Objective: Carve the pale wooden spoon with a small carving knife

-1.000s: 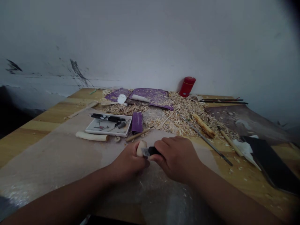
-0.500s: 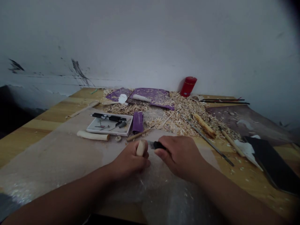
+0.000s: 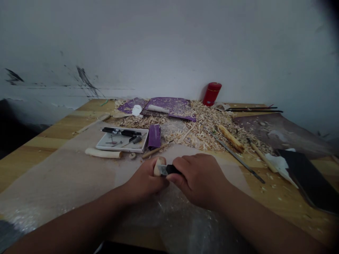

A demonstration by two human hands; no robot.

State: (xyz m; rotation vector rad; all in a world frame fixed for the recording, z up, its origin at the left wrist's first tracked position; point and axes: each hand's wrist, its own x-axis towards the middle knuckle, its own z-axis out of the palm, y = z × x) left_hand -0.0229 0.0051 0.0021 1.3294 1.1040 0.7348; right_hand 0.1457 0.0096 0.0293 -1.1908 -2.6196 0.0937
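Near the middle of the view, my left hand (image 3: pixel 144 180) is closed around a pale wooden piece (image 3: pixel 158 165), whose rounded end shows above the fingers. My right hand (image 3: pixel 202 178) grips the black handle of a knife (image 3: pixel 172 169). The short metal blade points left and lies against the wooden piece. The two hands are close together above the plastic sheet (image 3: pixel 79 176). The lower part of the wooden piece is hidden inside my left hand.
Behind my hands lie a white tray (image 3: pixel 99 144) of tools, a purple case (image 3: pixel 154 137) and a curved wooden piece (image 3: pixel 103 153). Wood shavings (image 3: pixel 209 123) spread toward a red canister (image 3: pixel 212 94). A metal file (image 3: pixel 238 159) and a dark flat object (image 3: pixel 308 180) are at the right.
My right hand has brought the knife left, so the blade now rests on the wooden piece instead of beside it. The view has shifted slightly.
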